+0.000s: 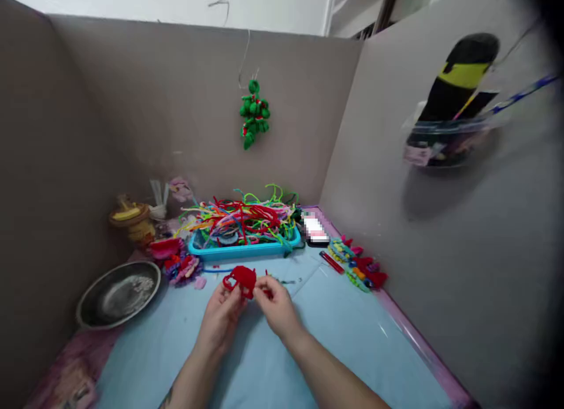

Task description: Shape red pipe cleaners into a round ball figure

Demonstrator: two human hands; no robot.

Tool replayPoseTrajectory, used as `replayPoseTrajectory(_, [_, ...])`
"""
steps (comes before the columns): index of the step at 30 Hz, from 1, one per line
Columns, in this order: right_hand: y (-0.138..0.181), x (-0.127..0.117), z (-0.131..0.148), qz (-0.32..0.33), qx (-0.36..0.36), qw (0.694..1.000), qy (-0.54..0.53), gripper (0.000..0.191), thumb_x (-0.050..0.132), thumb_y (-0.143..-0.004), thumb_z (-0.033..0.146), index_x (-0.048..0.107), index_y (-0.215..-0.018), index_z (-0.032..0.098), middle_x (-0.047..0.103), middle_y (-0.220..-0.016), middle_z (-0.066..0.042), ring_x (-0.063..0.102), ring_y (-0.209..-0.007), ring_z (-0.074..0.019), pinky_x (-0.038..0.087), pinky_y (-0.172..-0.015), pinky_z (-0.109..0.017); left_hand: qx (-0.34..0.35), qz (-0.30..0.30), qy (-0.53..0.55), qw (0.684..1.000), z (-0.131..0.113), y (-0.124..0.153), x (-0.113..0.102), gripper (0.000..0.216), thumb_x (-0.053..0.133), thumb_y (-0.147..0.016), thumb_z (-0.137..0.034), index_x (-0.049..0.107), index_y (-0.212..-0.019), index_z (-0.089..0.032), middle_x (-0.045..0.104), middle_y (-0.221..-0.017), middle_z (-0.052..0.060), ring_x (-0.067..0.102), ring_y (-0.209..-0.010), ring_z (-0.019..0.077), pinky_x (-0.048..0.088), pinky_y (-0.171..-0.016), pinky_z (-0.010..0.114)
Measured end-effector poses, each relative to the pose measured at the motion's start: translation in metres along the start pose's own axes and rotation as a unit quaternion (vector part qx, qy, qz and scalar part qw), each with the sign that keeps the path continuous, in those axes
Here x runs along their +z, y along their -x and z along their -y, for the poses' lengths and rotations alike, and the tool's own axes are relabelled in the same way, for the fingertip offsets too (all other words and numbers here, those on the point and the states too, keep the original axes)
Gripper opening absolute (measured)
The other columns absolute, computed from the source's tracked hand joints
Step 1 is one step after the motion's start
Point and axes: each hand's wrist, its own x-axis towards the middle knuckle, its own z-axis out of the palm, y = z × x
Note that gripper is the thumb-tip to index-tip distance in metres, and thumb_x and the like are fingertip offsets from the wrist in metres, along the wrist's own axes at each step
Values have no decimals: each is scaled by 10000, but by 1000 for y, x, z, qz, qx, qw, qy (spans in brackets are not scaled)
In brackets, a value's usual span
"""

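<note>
Both my hands meet over the light blue table cover, just in front of a blue tray. My left hand and my right hand are both closed in a pinch on a small red pipe-cleaner shape, a fuzzy lump with a loop at its left side. The left fingers hold its underside. The right fingertips grip its right end.
A blue tray heaped with coloured pipe cleaners stands behind the hands. A metal bowl sits at the left, finished fuzzy pieces at the right. A green ornament hangs on the back cardboard wall. A clear container hangs on the right wall.
</note>
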Motion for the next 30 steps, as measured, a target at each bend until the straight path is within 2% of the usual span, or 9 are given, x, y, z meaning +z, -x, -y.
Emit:
replayPoseTrajectory(5, [1, 0, -5, -8, 41, 998, -56, 105, 606, -688, 272, 585, -690, 169, 540, -607, 30, 469, -564, -106, 373, -555, -218, -1, -5, -12, 1000, 1, -2, -5, 387, 791, -630, -233, 587, -947, -144, 675, -818, 31, 625, -667, 97, 504, -601, 175])
replayPoseTrajectory(9, [2, 0, -2, -33, 61, 992, -103, 131, 654, -658, 282, 610, -694, 164, 580, -602, 19, 498, -559, -112, 392, -553, -224, -5, -1, -4, 1000, 1, 0, -2, 330, 796, -617, -201, 577, -858, -145, 670, -777, 24, 615, -637, 89, 500, -586, 172])
replayPoseTrajectory(15, [4, 1, 6, -50, 50, 992, -102, 125, 650, -661, 272, 603, -677, 157, 607, -614, 4, 517, -556, -113, 408, -544, -224, -23, 5, 26, 999, 4, -1, -1, 403, 775, -637, -174, 592, -996, -170, 684, -861, 27, 617, -654, 80, 496, -608, 167])
replayPoseTrajectory(18, [5, 2, 2, -55, 39, 995, -79, 114, 632, -679, 266, 597, -681, 157, 577, -592, 14, 481, -535, -103, 387, -516, -215, -28, 28, 38, 998, 7, -1, -2, 401, 732, -694, -197, 597, -1071, -187, 681, -985, 42, 633, -753, 101, 496, -652, 179])
replayPoseTrajectory(23, [7, 3, -2, -40, 20, 998, -35, 108, 606, -711, 262, 603, -685, 157, 536, -567, 24, 445, -525, -96, 370, -510, -210, -26, 61, 28, 997, 8, 0, 1, 378, 680, -748, -263, 612, -1113, -188, 660, -1120, 90, 591, -1052, 218, 487, -829, 274])
replayPoseTrajectory(26, [7, 3, -2, -40, 20, 999, -21, 110, 603, -709, 264, 608, -690, 156, 520, -557, 30, 424, -512, -93, 360, -504, -211, -21, 58, 31, 998, 7, 0, 2, 367, 681, -744, -258, 627, -1100, -188, 665, -1119, 94, 558, -1120, 246, 451, -920, 327])
replayPoseTrajectory(30, [7, 4, -1, -43, 21, 999, -15, 106, 590, -712, 261, 607, -701, 157, 525, -568, 27, 432, -515, -97, 361, -505, -212, -12, 50, 31, 998, 8, 0, 2, 368, 676, -748, -269, 626, -1104, -188, 663, -1127, 101, 549, -1141, 259, 430, -959, 358])
